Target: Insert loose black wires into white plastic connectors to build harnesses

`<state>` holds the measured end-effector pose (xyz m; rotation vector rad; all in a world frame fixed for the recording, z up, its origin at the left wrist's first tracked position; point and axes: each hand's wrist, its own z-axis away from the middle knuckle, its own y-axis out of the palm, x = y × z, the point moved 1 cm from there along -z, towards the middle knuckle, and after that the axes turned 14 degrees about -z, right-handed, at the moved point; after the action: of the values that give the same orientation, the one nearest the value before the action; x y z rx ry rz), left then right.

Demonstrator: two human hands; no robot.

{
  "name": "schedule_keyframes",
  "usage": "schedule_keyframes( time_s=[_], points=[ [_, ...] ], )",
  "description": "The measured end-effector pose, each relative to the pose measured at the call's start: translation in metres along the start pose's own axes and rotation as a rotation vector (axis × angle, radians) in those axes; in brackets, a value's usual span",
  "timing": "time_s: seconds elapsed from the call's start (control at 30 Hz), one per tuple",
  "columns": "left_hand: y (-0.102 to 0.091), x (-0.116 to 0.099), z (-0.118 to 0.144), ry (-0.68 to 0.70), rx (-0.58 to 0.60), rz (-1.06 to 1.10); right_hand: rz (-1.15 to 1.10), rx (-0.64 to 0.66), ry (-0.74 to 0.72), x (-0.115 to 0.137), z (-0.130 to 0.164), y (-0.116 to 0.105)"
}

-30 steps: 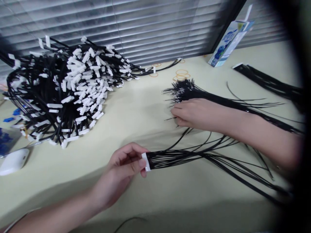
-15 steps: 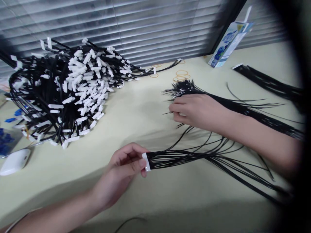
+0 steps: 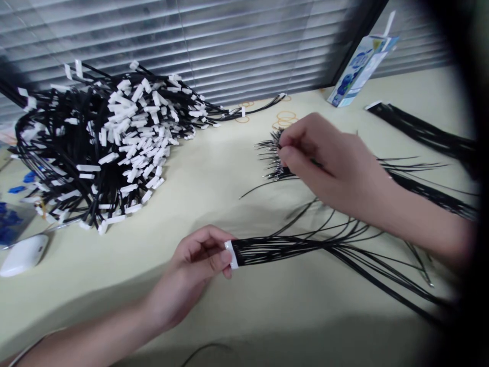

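My left hand (image 3: 200,262) pinches a white connector (image 3: 231,255) between thumb and fingers. Black wires (image 3: 275,251) run from this connector to the right and fan out apart from each other. Over a bundle of loose black wires with bare metal tips (image 3: 272,158), my right hand (image 3: 324,158) is closed in a pinch. A dark wire end shows at its fingertips, though most of the wire is hidden by the hand. One wire of the bundle sticks out to the left, below the fingers.
A big heap of black cables with white connectors (image 3: 130,137) lies at the left, near a white case (image 3: 23,255) and blue pieces (image 3: 9,221). Rubber bands (image 3: 286,120), a drink carton with a straw (image 3: 355,71) and another cable bundle (image 3: 416,127) are at the back right.
My right hand has turned and risen slightly, moving right, with thumb and finger pinched at the wire tips. A single wire now sticks out leftward. My left hand has hardly moved.
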<state>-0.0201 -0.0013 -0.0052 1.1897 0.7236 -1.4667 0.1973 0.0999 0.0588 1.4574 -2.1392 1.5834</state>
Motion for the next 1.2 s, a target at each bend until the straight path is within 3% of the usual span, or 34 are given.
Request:
schedule_keyframes(
  time_s=[0.1, 0.27, 0.47, 0.67, 1.03, 1.2],
  points=[
    [0.0, 0.001, -0.001, 0.0, 0.001, -0.017, -0.019, -0.053, -0.086, 0.036, 0.013, -0.007],
    [0.001, -0.002, -0.002, 0.009, 0.008, 0.04, -0.138, 0.17, -0.389, 0.071, 0.037, 0.004],
    [0.0, -0.002, -0.002, 0.022, 0.009, 0.043, 0.039, 0.394, -0.362, 0.058, 0.049, 0.027],
    [-0.002, 0.001, -0.003, 0.029, -0.009, 0.047, -0.053, 0.404, -0.323, 0.057, 0.042, 0.021],
    [-0.003, 0.002, -0.002, 0.053, -0.001, 0.029, 0.024, 0.369, -0.349, 0.049, 0.047, 0.029],
    [-0.003, 0.002, -0.002, 0.039, -0.002, 0.025, 0.011, 0.371, -0.288, 0.048, 0.044, 0.031]
  ],
)
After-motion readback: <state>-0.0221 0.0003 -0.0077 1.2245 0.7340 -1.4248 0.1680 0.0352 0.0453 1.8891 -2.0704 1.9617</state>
